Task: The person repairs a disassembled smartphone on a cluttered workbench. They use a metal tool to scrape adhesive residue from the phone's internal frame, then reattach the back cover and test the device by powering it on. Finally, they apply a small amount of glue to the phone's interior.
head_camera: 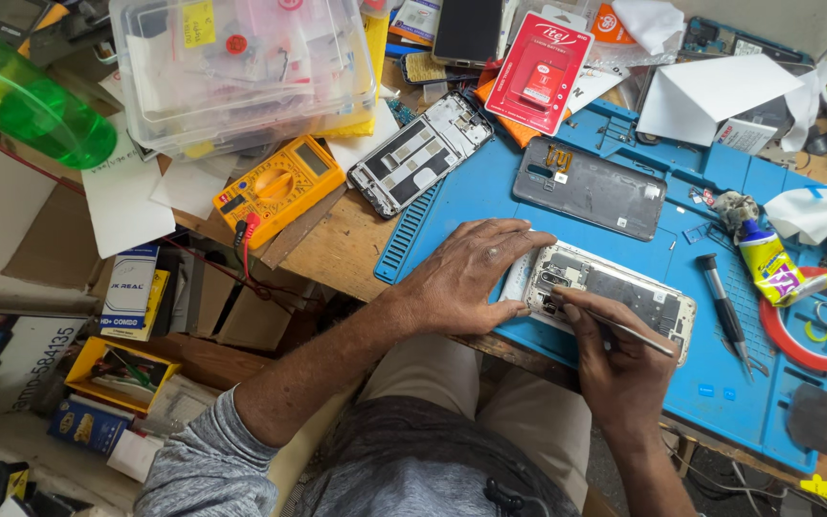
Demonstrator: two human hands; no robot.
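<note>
An opened phone [624, 297] with its back removed lies on a blue work mat [490, 201]. My left hand [466, 278] rests flat on the mat and steadies the phone's left end with thumb and fingers. My right hand [614, 359] pinches thin metal tweezers [624, 330], whose tip touches the phone's innards near the camera corner. The grey back cover [591, 187] lies just beyond the phone on the mat.
A screwdriver [725, 306], glue tube [772, 263] and red tape ring [815, 335] lie at the right. A phone frame [418, 153], yellow multimeter [279, 187], clear plastic box [241, 67] and green bottle [21, 96] sit at the left. A red battery pack [540, 72] lies behind.
</note>
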